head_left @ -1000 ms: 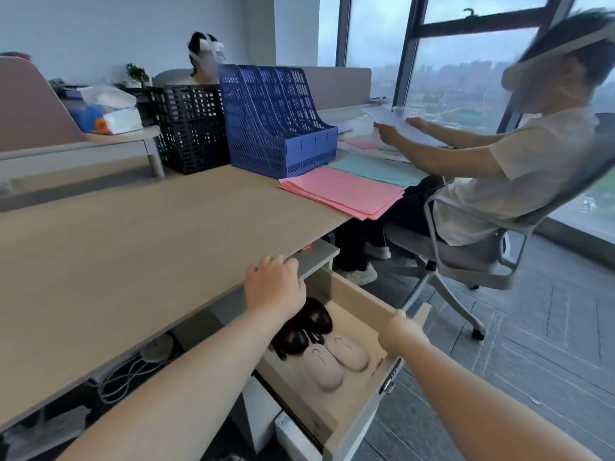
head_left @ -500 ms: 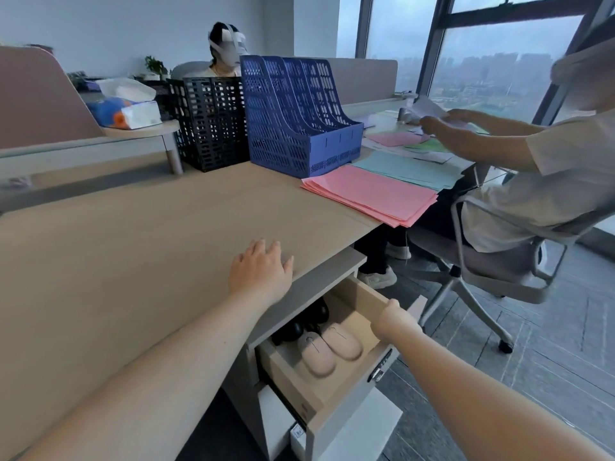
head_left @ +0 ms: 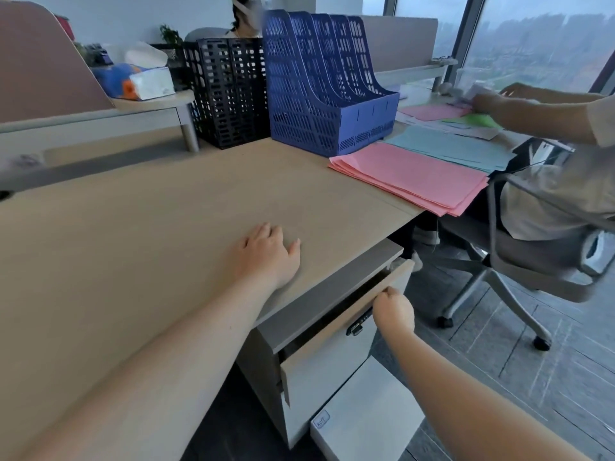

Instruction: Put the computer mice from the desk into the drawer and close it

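While left hand [head_left: 266, 254] lies flat on desk [head_left: 133, 234], right hand [head_left: 394, 312] grips drawer [head_left: 336, 327] front — ajar (window-lit office).

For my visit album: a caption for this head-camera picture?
Right hand pushes the drawer almost shut; left hand rests flat on the desk.

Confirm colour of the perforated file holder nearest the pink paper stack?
Blue. The file holder shows clearly in the head view, next to a black one.

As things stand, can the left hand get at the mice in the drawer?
Probably not. The left hand lies flat on the desk, and the drawer is nearly shut under the right hand; only a narrow dark gap remains, no mice visible.
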`<state>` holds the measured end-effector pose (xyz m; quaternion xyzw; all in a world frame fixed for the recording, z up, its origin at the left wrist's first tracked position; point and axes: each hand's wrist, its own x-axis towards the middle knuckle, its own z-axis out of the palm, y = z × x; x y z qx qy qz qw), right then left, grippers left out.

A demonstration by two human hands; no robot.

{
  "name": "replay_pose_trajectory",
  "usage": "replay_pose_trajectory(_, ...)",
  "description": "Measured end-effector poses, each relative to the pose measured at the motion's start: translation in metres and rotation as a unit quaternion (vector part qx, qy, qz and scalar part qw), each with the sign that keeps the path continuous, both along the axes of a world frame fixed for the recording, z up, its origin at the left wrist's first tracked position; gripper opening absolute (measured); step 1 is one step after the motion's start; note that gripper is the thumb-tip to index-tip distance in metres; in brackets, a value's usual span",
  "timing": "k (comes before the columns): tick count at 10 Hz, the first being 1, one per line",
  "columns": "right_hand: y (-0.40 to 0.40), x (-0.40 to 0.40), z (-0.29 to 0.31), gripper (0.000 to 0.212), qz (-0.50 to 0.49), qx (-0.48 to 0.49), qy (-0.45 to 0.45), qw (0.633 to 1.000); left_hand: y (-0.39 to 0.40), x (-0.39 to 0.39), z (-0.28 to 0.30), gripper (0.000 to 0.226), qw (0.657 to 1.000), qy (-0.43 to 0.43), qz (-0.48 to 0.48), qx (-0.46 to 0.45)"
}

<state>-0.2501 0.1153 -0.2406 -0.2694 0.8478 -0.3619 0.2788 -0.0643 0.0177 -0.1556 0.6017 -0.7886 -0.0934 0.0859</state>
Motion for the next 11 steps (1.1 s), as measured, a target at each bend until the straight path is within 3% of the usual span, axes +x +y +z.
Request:
replay_pose_trajectory(3,-0.019,0.007,-0.004,0.058,0.068,0.027,-0.007,0.997,0.002,-0.002,0.003,0.063,0.999,-0.027,0.005,-0.019)
replay_pose_trajectory(8,-0.023,0.01,-0.013,0.067,0.114,0.06,0.035,0.991,0.001,-0.004,0.002,0.063,0.999,-0.025,0.007,-0.019)
replay_pose_trajectory(11,-0.011,-0.006,-0.015,0.075,0.227,0.145,0.067,0.961,0.004,-0.004,0.004,0.062,1.0,-0.021,-0.001,-0.023)
